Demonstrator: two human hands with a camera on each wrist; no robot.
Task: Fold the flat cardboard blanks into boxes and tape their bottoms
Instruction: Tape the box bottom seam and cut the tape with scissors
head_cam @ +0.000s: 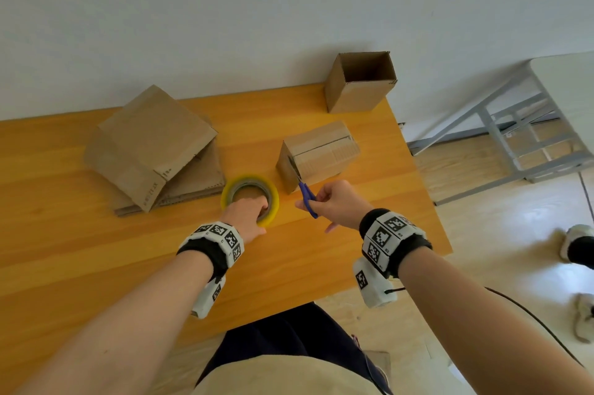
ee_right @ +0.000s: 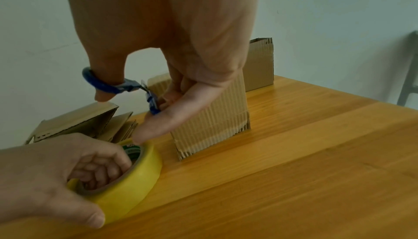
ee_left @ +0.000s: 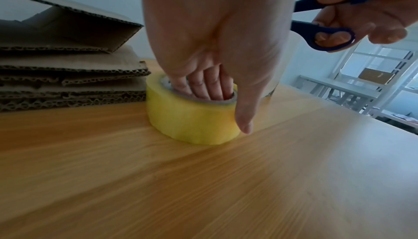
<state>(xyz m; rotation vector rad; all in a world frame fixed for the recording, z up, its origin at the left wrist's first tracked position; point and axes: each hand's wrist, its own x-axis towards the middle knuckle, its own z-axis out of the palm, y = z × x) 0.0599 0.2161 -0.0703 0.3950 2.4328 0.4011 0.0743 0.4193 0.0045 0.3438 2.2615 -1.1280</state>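
Head view: one yellow roll of packing tape (head_cam: 249, 198) lies at 6 o'clock on the orange wooden bench (head_cam: 64, 234); the left hand (head_cam: 246, 213) has its fingers hooked in the core. The right hand (head_cam: 337, 203) grips one pair of blue-handled scissors (head_cam: 307, 198) at the taped brown cardboard box (head_cam: 318, 153). One open-topped cardboard box (head_cam: 360, 83) stands at 1 o'clock; one stack of flat cardboard blanks (head_cam: 154, 150) lies at 10 o'clock.

Left wrist view: fingers (ee_left: 208, 83) are curled inside the roll, thumb outside.

Right wrist view: risk: tape is too faint to trace, so a cut may miss or nick the box.

A translucent yellow tape roll (head_cam: 250, 198) sits on the orange wood-grain bench (head_cam: 64, 234). The scissors (head_cam: 308, 198) have blue handles. Plain brown corrugated cardboard blanks (head_cam: 154, 150) lie at ten o'clock of the roll; black-and-white checker-patterned wristbands (head_cam: 389, 237) stand out.
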